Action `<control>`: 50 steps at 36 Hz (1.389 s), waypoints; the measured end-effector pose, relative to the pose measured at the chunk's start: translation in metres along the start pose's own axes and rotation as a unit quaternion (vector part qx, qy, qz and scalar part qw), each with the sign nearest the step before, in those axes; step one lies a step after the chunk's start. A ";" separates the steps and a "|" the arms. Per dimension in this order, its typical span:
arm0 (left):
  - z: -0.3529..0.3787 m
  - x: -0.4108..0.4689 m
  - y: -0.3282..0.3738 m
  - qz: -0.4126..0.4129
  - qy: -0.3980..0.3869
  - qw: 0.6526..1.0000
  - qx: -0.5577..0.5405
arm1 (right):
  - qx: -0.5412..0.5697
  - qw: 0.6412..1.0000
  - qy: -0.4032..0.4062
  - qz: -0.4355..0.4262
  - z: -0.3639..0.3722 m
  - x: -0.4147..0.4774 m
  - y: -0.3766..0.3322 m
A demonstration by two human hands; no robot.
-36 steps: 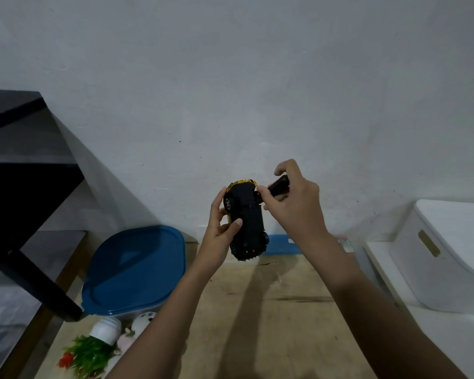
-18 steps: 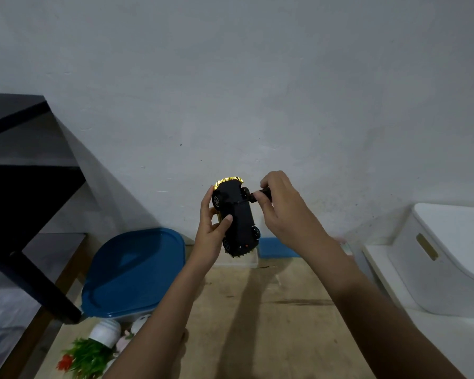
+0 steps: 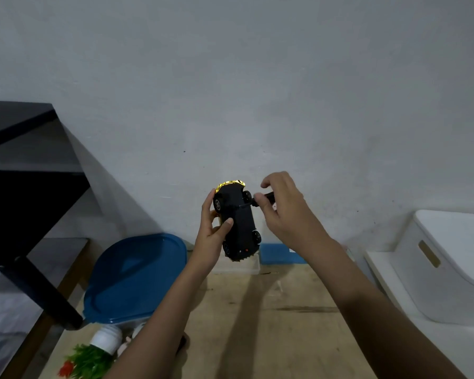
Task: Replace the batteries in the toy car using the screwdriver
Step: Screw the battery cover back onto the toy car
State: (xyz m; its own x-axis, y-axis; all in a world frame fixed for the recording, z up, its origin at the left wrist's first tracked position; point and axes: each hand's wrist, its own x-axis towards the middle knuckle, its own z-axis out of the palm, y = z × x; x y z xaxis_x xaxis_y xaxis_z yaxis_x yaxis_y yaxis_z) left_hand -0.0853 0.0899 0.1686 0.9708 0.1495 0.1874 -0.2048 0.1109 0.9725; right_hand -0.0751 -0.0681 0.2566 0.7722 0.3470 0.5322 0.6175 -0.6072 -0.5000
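Left hand [image 3: 211, 231] held the black plastic toy car with a gold shell [image 3: 237, 222] in the air above the pale wooden surface [image 3: 271, 324], underside to the camera and gold end up. Its fingers were clamped round the sides, with the thumb pressed on the chassis. Right hand [image 3: 285, 212] pinched the short black-handled screwdriver [image 3: 266, 199] between thumb and fingers, index finger lifted and curled. The thin shaft ran left to the chassis near the upper wheels. Step, as judged: working the battery-cover screw, probably loosening it, so early in the task. No batteries were in view. Next move would call for the tip seated square in the screw head, a firm push along the shaft, the left hand bracing the car against twist, and a catch for the tiny screw. Hard to make out: the screw head and cover outline were lost in the dark underside, tip contact couldn't be confirmed, and turn direction couldn't be told. The right palm hid the handle's rear. Around: blue-lidded plastic tub [image 3: 134, 277], white plastic bin [image 3: 449, 263] cut by the right edge, black shelf unit [image 3: 25, 173] at left, and a green fake plant in a white pot [image 3: 99, 351] on its side, cut by the bottom edge.
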 end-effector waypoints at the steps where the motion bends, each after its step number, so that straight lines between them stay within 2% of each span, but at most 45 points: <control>1: 0.000 0.001 0.000 0.000 0.002 1.000 -0.003 | -0.004 1.000 -0.012 -0.015 0.000 0.001 -0.001; 3: 0.000 0.002 0.000 0.001 0.005 1.000 -0.003 | -0.012 0.999 -0.030 -0.020 -0.001 0.003 0.000; 7: -0.002 0.001 -0.002 -0.003 0.005 1.000 0.003 | -0.030 0.999 -0.026 0.033 -0.003 0.005 -0.001; 12: -0.005 0.002 -0.003 -0.007 0.013 1.000 -0.008 | -0.035 0.997 -0.069 0.003 -0.002 0.004 -0.002; 15: -0.006 0.003 -0.003 -0.007 0.013 1.000 -0.006 | -0.038 0.997 -0.064 0.037 -0.002 0.006 -0.005; 20: -0.007 0.004 -0.002 -0.007 0.021 1.000 -0.017 | -0.010 0.998 -0.066 0.020 0.000 0.005 -0.002; 23: -0.006 0.004 -0.001 -0.005 0.017 1.000 -0.017 | 0.000 0.997 -0.053 0.062 -0.001 0.006 -0.005; 27: -0.008 0.003 -0.002 -0.009 0.025 0.999 -0.021 | -0.024 0.997 -0.076 0.022 -0.001 0.006 -0.002; 32: -0.006 0.000 -0.003 -0.009 0.018 1.000 -0.011 | -0.036 0.996 -0.060 0.046 -0.002 0.007 -0.005; 36: -0.004 0.000 -0.003 -0.009 0.014 1.000 -0.010 | -0.008 0.999 -0.042 0.011 0.001 0.006 -0.006; 40: -0.002 -0.002 -0.004 -0.012 0.012 1.000 -0.011 | -0.027 0.999 -0.024 0.039 0.000 0.009 -0.007; 44: -0.001 -0.002 -0.004 -0.011 0.013 1.000 -0.015 | -0.048 0.998 -0.044 -0.001 -0.001 0.006 -0.003; 47: 0.000 -0.002 -0.003 -0.012 0.011 1.000 -0.008 | -0.099 0.994 -0.030 0.019 -0.002 0.007 -0.004; 50: 0.000 -0.002 -0.003 -0.011 0.016 1.000 -0.009 | -0.078 0.996 -0.036 0.008 -0.004 0.008 -0.003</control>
State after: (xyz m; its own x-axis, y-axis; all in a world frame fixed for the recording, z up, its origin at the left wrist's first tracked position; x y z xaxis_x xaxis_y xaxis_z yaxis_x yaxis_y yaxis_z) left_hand -0.0863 0.0894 0.1658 0.9709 0.1775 0.1606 -0.1852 0.1316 0.9738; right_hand -0.0714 -0.0668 0.2652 0.7940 0.3841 0.4713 0.5789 -0.7145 -0.3930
